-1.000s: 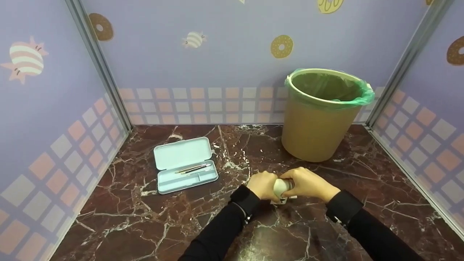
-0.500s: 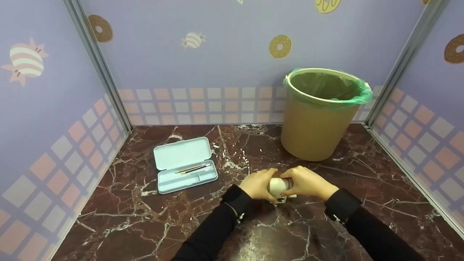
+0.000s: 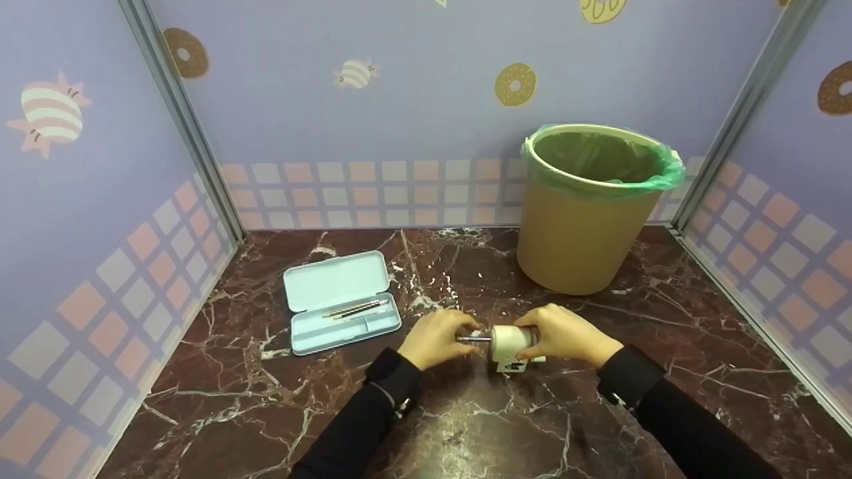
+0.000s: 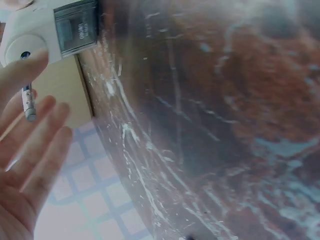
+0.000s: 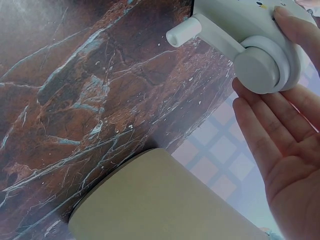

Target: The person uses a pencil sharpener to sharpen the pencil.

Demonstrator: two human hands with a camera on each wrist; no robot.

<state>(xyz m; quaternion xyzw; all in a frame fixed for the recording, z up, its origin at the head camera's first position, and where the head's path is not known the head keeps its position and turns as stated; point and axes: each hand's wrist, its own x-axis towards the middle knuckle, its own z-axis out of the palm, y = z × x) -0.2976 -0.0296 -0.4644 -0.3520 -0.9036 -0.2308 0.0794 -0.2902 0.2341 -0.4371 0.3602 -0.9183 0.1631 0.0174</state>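
White sharpener point(image 3: 510, 341) stands on dark tabletop point(image 3: 219, 412), right hand point(image 3: 572, 338) gripping it. Pencil point(image 3: 474, 338) is in its hole, left hand point(image 3: 436, 338) loose around it. Insertion looks done; crank point(image 5: 220, 38) untouched, sharpening unclear. Other pencils point(image 3: 357, 308) lie in open case point(image 3: 313, 341).

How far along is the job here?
Done: pencil inserted in the sharpener. In hand: the right grip holds the sharpener, the left grip is around the pencil. Remaining, perhaps: turning the free crank handle, then returning the pencil to the open case. The tip is hidden.
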